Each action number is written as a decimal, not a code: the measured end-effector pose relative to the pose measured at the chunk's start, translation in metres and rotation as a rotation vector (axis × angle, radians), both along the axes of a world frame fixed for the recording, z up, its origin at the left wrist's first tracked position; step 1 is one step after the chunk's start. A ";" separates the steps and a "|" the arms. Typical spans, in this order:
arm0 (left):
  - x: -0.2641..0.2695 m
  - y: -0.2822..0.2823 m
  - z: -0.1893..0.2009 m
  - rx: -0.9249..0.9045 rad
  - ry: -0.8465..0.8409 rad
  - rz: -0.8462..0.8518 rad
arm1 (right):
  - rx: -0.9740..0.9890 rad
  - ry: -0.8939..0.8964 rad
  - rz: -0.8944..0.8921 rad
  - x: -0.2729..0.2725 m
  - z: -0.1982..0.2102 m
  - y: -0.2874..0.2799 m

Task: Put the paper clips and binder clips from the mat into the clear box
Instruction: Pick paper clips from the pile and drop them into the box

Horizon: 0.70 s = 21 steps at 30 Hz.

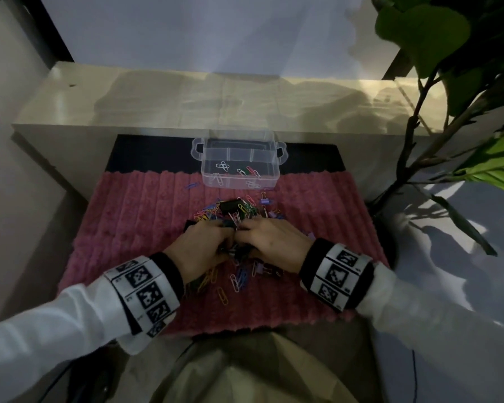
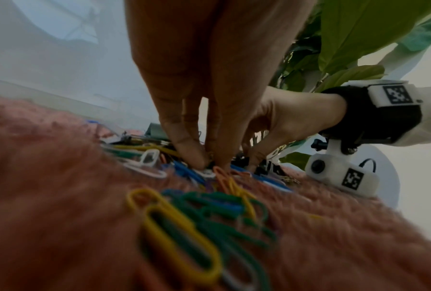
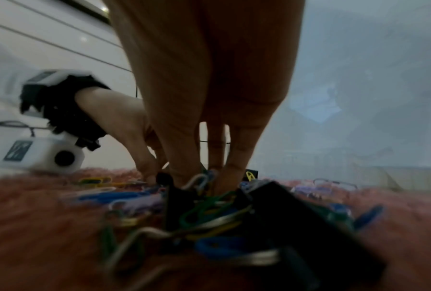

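A dim room in a home, seen from someone sitting on the floor. A fluffy pink mat (image 1: pixel 146 216) lies before a low beige shelf (image 1: pixel 157 103), with a leafy houseplant (image 1: pixel 437 45) at the right and pale walls behind.

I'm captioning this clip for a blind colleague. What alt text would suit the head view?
Seen from above, the left hand and right hand dig together into a pile of coloured clips on a pink mat. Beyond it stands an open clear box holding a few paper clips, and a plant is at the right.
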<state>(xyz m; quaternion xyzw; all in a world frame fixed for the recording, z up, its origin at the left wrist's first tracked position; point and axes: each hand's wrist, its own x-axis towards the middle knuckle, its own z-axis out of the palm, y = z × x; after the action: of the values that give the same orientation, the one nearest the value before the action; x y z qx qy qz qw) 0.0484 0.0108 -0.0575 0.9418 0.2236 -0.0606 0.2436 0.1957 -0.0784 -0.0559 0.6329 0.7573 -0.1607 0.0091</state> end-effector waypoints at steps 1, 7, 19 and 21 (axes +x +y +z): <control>0.000 0.000 0.002 0.016 0.004 -0.005 | 0.014 -0.010 0.033 0.000 0.001 0.000; -0.010 0.003 -0.003 0.113 0.162 -0.087 | 0.087 -0.066 0.127 0.008 -0.005 -0.003; 0.006 0.044 0.027 -0.297 -0.083 0.099 | -0.113 0.796 -0.412 0.047 0.024 0.022; 0.005 0.052 0.034 -0.505 -0.115 0.193 | -0.144 0.960 -0.498 0.056 0.032 0.025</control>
<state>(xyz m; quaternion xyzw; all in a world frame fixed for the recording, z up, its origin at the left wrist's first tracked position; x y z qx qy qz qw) 0.0532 0.0628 -0.0235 0.8274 0.2758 -0.0372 0.4878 0.2515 -0.0530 -0.0235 0.6464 0.4905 -0.4805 -0.3327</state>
